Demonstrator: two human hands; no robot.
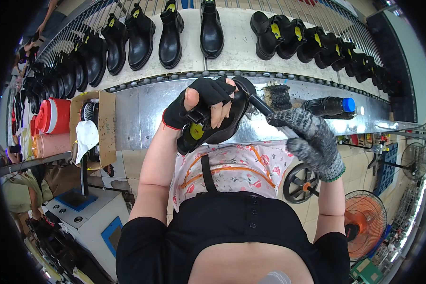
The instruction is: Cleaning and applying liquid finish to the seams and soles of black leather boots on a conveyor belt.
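Note:
My left hand (pixel 206 102), in a black glove with bare fingertips, grips a black ankle boot (pixel 236 118) above the metal worktop. The boot is tilted, its toe pointing away and its opening toward me, with a yellow-green label inside. On the right, my right hand (pixel 315 139), in a grey knitted glove, is closed round a slim rod-like tool (pixel 260 105). Its dark end touches or nearly touches the boot's side; I cannot tell which. Just beyond that hand lies a dark, crusted block (pixel 277 97) on the worktop.
Black boots (pixel 170 40) stand in rows on a pale conveyor (pixel 236 47) beyond the metal worktop (pixel 137 118). Dark bottles (pixel 329 106) lie at the right. A cardboard box (pixel 107 128) and a red jug (pixel 57 116) are at the left. An orange fan (pixel 364 217) stands lower right.

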